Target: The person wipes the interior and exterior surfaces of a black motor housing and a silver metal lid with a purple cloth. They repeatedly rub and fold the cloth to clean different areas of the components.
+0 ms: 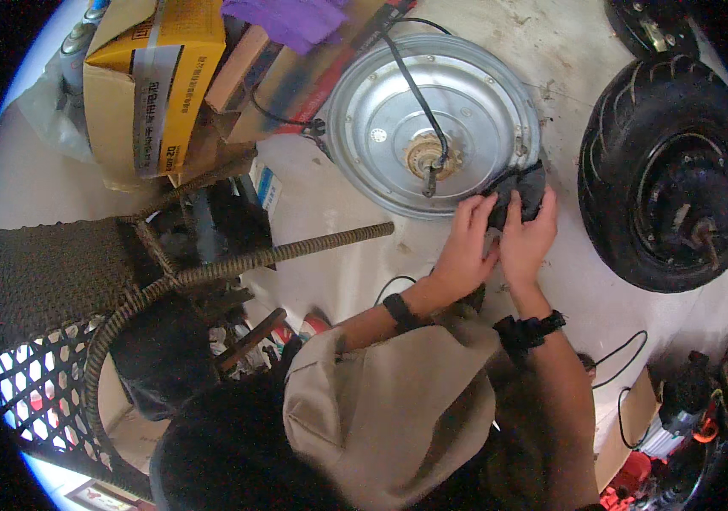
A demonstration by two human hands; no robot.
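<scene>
A silver hub wheel (pixel 381 89), round and metallic with no tire on it, lies on the pale floor in front of me. From its rusty axle (pixel 429 175) a black cable runs up across the face. At the near right of the rim, my right hand (pixel 524 238) has its fingers closed around a dark grey, crumpled piece that looks like cloth (pixel 521 189). It touches the rim. My left hand (pixel 468 238) is right beside it, fingertips bent against the lower left edge of the same dark cloth. What lies under the cloth is hidden.
To the right is a wheel with a black tire (pixel 607 179). A yellow and brown cardboard box (pixel 168 94) and a purple cloth (pixel 291 21) are at the far left. A woven chair (pixel 48 264) with a wrapped armrest (pixel 313 247) reaches toward the hub wheel. Tools (pixel 675 409) lie at the near right.
</scene>
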